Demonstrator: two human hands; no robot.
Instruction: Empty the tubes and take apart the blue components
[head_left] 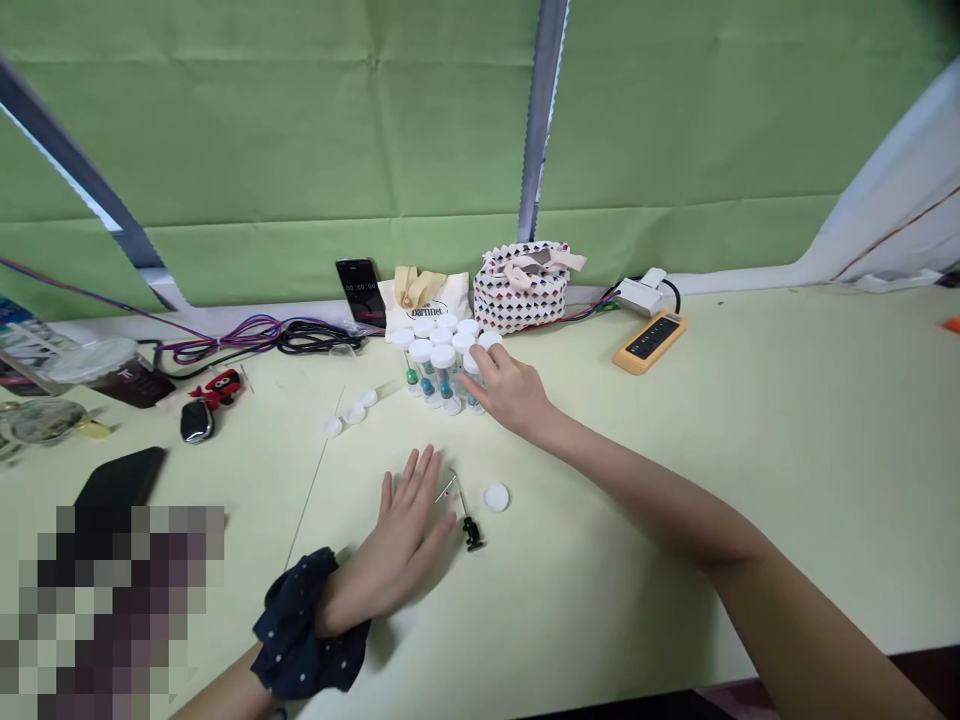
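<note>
My left hand (405,530) lies palm down on the table, fingers stretched out, with a dark dotted scrunchie (311,625) on the wrist. Just right of it is a thin metal tool with a black end (471,535); a short slim metal piece (445,490) crosses near its tip. A loose white cap (496,497) lies beside them. My right hand (514,390) reaches to the right front of a cluster of clear, white-capped bottles (443,360). Its thumb and fingers close around one bottle (474,400), partly hidden. Green and blue pieces show inside some bottles.
Several white caps (354,413) lie left of the bottles. Behind stand a phone (361,292), a cloth pouch (442,300) and a patterned bag (520,285). An orange power strip (649,343) sits right; coiled cables (319,337), a car key (196,422) and a drink cup (112,372) are left.
</note>
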